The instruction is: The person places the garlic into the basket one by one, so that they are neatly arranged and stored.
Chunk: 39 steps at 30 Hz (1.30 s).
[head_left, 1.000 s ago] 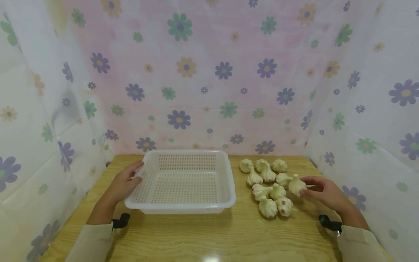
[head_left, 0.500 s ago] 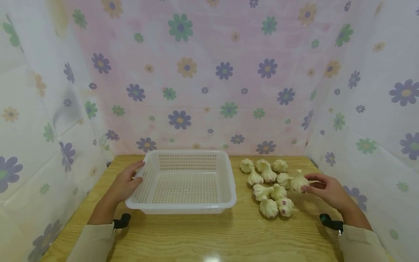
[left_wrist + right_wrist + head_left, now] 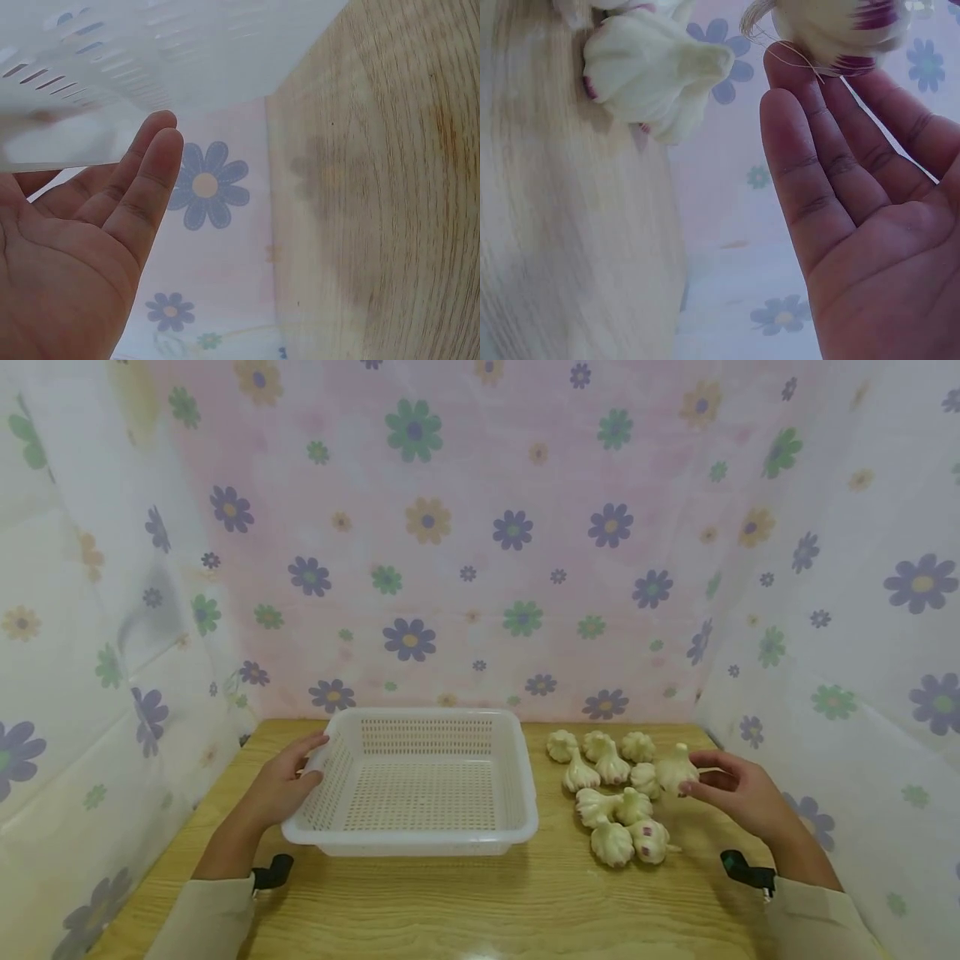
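On the left of the table, my left hand (image 3: 281,787) holds the side rim of a white slotted plastic basket (image 3: 408,838), thumb at the rim and fingers along the outer wall. In the left wrist view its fingertips (image 3: 163,150) touch that wall. My right hand (image 3: 742,793) pinches a garlic bulb (image 3: 676,771) between thumb and fingers, its stem pointing up. The right wrist view shows this held bulb (image 3: 840,34) with purple marks and thin root strands, apart from the table. More garlic bulbs (image 3: 611,843) lie clustered on the table, left of my right hand.
The wooden table (image 3: 450,910) carries the basket and the loose bulbs. A flower-printed cloth (image 3: 465,535) hangs behind and along both sides. Dark wrist-camera mounts (image 3: 273,872) sit at both cuffs.
My right hand has lifted the garlic bulb slightly, and its stem has turned more upright. It has then shifted a little left. My left hand and the basket have stayed put.
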Tool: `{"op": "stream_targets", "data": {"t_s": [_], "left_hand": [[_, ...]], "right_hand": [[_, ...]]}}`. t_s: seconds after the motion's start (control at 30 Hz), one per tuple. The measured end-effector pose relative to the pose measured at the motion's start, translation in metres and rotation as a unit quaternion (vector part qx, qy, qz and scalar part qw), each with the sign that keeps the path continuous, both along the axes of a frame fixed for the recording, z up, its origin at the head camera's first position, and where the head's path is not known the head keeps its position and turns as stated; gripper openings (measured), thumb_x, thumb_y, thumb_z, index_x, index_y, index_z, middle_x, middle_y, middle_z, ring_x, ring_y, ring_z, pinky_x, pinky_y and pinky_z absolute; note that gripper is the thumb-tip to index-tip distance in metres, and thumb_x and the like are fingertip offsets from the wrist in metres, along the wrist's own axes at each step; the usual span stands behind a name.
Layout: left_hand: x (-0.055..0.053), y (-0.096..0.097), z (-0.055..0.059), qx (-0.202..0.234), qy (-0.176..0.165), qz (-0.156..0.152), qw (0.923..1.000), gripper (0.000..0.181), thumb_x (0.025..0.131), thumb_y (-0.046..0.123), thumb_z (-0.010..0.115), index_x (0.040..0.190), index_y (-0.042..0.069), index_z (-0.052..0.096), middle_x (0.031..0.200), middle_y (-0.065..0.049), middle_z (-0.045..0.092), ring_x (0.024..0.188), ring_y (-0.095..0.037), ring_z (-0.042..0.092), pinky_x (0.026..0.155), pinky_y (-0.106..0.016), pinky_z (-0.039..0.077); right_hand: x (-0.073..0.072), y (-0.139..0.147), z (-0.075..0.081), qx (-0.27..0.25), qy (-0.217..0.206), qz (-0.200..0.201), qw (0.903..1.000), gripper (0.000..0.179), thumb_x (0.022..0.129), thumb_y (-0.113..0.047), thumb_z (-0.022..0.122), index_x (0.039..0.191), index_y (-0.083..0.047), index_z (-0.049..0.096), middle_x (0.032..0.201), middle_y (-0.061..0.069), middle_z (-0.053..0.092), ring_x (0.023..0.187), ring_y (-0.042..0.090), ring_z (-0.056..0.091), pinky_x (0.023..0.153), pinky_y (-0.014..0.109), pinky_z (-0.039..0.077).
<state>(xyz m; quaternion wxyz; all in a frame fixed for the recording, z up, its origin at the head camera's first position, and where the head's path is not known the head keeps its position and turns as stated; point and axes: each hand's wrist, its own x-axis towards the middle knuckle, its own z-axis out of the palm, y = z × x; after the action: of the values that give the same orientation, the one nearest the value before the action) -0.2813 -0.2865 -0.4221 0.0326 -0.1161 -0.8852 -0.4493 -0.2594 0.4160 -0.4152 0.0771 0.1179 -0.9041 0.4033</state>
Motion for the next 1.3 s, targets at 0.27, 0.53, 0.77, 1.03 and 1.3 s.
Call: {"op": "stream_targets", "data": {"t_s": [0.27, 0.53, 0.77, 1.03, 1.3], "left_hand": [[0.0, 0.005, -0.004, 0.001, 0.005, -0.004, 1.0, 0.061, 0.104, 0.006, 0.052, 0.161, 0.005, 0.033, 0.167, -0.023, 0.027, 0.117, -0.044, 0.064, 0.073, -0.041, 0.064], [0.0, 0.004, -0.002, -0.019, 0.013, 0.006, 0.9997, 0.061, 0.104, 0.008, 0.052, 0.161, 0.005, 0.033, 0.167, -0.023, 0.028, 0.121, -0.047, 0.062, 0.075, -0.041, 0.064], [0.004, 0.004, 0.0, -0.017, 0.004, 0.012, 0.9998, 0.063, 0.103, 0.009, 0.054, 0.162, 0.006, 0.032, 0.161, -0.026, 0.037, 0.12, -0.045, 0.063, 0.073, -0.04, 0.063], [0.002, 0.006, 0.002, -0.008, 0.001, 0.012, 0.9999, 0.063, 0.102, 0.009, 0.054, 0.162, 0.006, 0.033, 0.163, -0.025, 0.035, 0.123, -0.047, 0.061, 0.075, -0.041, 0.064], [-0.001, 0.003, 0.0, -0.022, -0.001, 0.018, 0.9996, 0.063, 0.102, 0.01, 0.054, 0.162, 0.008, 0.033, 0.165, -0.023, 0.032, 0.125, -0.048, 0.059, 0.076, -0.042, 0.064]], "right_hand": [[0.0, -0.014, 0.018, 0.023, 0.019, 0.022, 0.9993, 0.053, 0.097, -0.024, 0.074, 0.141, -0.001, 0.056, 0.136, 0.014, 0.06, 0.101, -0.003, 0.068, 0.079, 0.022, 0.059], [-0.012, -0.033, 0.035, 0.057, 0.028, 0.025, 0.9976, 0.053, 0.096, -0.032, 0.075, 0.141, -0.007, 0.059, 0.132, 0.017, 0.064, 0.1, -0.004, 0.066, 0.08, 0.024, 0.059], [-0.027, -0.056, 0.044, 0.052, 0.019, 0.042, 0.9976, 0.055, 0.094, -0.036, 0.076, 0.139, -0.009, 0.061, 0.129, 0.013, 0.067, 0.101, 0.005, 0.068, 0.082, 0.025, 0.059], [-0.04, -0.08, 0.05, 0.042, 0.02, 0.069, 0.9965, 0.055, 0.092, -0.037, 0.079, 0.136, -0.009, 0.063, 0.126, 0.012, 0.07, 0.101, 0.011, 0.072, 0.082, 0.027, 0.06], [-0.055, -0.101, 0.056, 0.037, 0.019, 0.099, 0.9942, 0.057, 0.09, -0.038, 0.08, 0.138, -0.012, 0.062, 0.133, 0.014, 0.067, 0.105, 0.021, 0.072, 0.08, 0.031, 0.061]]}}
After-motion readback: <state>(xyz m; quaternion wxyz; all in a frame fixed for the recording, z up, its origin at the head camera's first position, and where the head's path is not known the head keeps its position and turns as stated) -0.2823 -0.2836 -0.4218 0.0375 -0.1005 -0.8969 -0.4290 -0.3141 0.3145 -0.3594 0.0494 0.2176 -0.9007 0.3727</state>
